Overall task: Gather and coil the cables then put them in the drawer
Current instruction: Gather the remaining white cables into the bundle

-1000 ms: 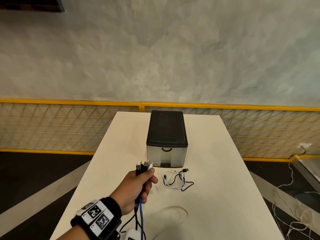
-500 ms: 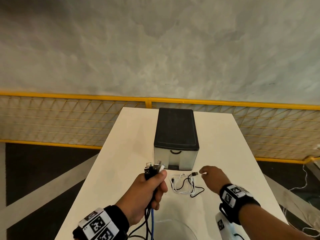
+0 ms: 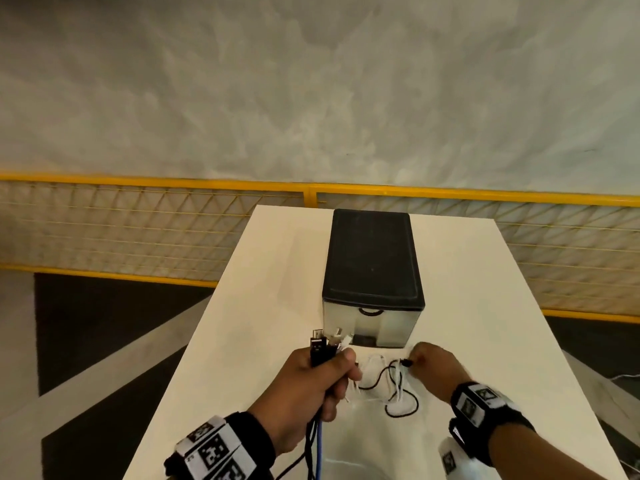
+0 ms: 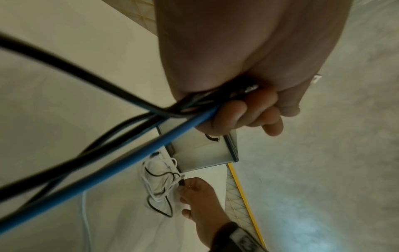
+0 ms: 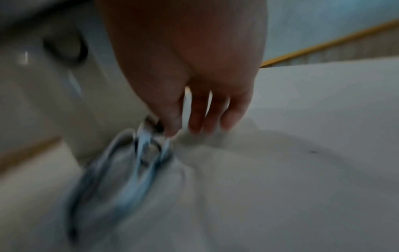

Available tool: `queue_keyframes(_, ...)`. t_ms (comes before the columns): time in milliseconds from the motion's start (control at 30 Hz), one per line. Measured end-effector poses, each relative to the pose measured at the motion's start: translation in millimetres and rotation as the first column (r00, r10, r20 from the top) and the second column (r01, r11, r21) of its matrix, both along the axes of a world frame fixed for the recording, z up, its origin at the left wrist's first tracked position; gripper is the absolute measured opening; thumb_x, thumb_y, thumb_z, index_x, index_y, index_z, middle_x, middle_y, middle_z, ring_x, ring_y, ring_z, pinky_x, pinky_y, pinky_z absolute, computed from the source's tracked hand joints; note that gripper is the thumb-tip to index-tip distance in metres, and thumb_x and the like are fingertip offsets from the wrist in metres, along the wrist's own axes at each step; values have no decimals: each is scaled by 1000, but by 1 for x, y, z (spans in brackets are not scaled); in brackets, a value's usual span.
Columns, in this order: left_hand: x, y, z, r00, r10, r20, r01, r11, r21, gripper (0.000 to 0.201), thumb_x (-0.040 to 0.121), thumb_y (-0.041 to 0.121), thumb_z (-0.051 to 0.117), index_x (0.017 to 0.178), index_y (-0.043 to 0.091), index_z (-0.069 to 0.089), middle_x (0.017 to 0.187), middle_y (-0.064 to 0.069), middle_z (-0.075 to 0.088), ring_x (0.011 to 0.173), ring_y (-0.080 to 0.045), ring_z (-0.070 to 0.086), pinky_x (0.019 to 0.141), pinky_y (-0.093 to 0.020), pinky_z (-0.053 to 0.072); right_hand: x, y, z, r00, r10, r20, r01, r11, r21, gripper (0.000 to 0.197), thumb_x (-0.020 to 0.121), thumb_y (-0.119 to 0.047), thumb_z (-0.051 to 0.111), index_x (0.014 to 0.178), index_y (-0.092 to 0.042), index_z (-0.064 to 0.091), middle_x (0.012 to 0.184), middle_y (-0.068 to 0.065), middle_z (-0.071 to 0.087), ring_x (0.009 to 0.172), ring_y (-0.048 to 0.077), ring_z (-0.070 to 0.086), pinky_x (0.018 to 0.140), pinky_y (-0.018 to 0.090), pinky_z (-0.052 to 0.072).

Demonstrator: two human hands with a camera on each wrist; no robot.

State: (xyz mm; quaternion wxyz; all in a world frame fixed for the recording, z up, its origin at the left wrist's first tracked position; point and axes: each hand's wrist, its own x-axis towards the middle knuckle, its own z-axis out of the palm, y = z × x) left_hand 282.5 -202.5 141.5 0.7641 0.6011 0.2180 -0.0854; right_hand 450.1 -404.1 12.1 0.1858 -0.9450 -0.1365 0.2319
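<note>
My left hand grips a bundle of cables upright, plugs sticking out above the fist; black and blue cords hang down below it. A loose tangle of thin black and white cables lies on the table just right of that hand, in front of the drawer unit, whose drawer is closed. My right hand pinches the black plug end of that tangle with thumb and forefinger. The right wrist view is blurred; the other fingers point down at the table.
The white table is narrow, with dark floor to the left and right of it. A yellow mesh railing runs behind it, below a grey wall. The drawer unit has a black top and a round handle.
My right hand came into view from the right, reached the loose tangle and took hold of its black plug, drawing it leftward. The left hand kept its grip on the bundle.
</note>
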Motion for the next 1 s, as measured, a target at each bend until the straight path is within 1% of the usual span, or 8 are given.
queue_keyframes(67,6,-3,0,999,9,33,-10,1000,26,31,96,27,57,79,8,73,62,-5,57,48,-16,47,48,-27,41,-2,-1,23,997,-58,-51,69,964,255,22,76,-11,71,67,-26,57,70,-8,60,71,13,59,59,16,39)
queue_keyframes(167,15,-11,4,997,40,68,-41,999,17,27,97,25,56,88,6,73,74,-8,68,64,-19,63,60,-34,55,-15,-1,72,996,-69,-63,92,850,519,12,76,-4,74,75,-15,69,58,-12,60,53,-2,51,54,10,39)
queue_keyframes(300,24,-24,15,989,92,114,-99,993,57,23,97,24,57,89,11,75,84,-6,75,79,-20,71,80,-45,58,-36,-2,123,995,-86,-50,97,721,686,10,81,-4,71,83,-13,74,68,-6,72,61,-1,62,62,10,46)
queue_keyframes(467,28,-36,19,985,50,165,-77,984,163,19,93,29,62,101,16,73,98,-3,76,94,-19,73,77,-34,55,-62,-7,156,997,-59,-58,83,646,759,13,84,-5,69,86,-16,76,79,-5,74,72,2,66,65,14,49)
queue_keyframes(600,20,-48,20,967,-121,226,71,973,218,19,96,28,58,103,19,74,91,1,78,89,-15,73,86,-36,56,-82,-8,169,992,-41,-119,121,570,813,14,87,0,63,87,-9,74,72,-3,73,67,6,65,59,18,49)
queue_keyframes(767,11,-55,15,962,-148,228,95,969,229,20,98,19,54,97,16,73,85,0,76,85,-18,73,83,-34,57,-94,-5,167,976,-168,-142,213,560,801,10,86,-2,66,88,-10,72,65,-1,69,59,6,63,55,22,48)
queue_keyframes(867,9,-57,11,971,-151,187,107,967,231,18,98,16,53,93,16,71,80,-2,73,80,-19,72,87,-39,56,-102,-5,164,968,-186,-167,243,545,802,10,86,-2,66,87,-9,72,62,-1,68,58,8,62,56,24,50)
queue_keyframes(1000,5,-59,6,967,-211,140,174,955,239,17,99,18,53,97,13,68,78,-1,74,77,-18,73,85,-36,57,-107,-6,164,965,-194,-177,256,539,802,13,85,1,65,84,-10,73,61,1,68,57,10,62,57,25,51)
